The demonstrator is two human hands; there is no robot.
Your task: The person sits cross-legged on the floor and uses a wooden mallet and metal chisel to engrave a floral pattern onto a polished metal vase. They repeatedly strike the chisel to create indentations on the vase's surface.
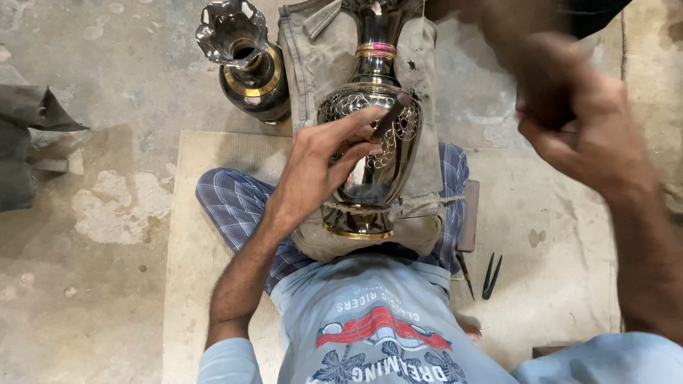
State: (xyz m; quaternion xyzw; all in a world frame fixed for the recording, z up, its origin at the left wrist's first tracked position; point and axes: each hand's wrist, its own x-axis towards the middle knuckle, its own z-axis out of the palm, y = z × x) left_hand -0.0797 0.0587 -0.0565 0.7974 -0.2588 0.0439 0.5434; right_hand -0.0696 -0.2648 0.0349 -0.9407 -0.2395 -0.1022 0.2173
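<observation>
Engraved vase lying across the lap on a grey cloth

The glossy dark metal vase (370,135), gold-banded, is lying on a grey cloth (313,64); the left hand (320,163) is pinching a thin chisel (390,117) against it, while the blurred right hand (569,107) is gripping something indistinct.

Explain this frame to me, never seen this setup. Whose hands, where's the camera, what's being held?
There is one picture, from a camera on a person's head, looking down at their own lap and bare hands; no machine is involved. They sit on a pale mat on a concrete floor. A dark metal vase with engraved patterning lies on a grey cloth across their legs. The left hand presses a thin dark tool against the vase. The right hand is raised and blurred, so what it grips is unclear. A second vase stands on the floor; small pointed tools lie on the mat.
</observation>
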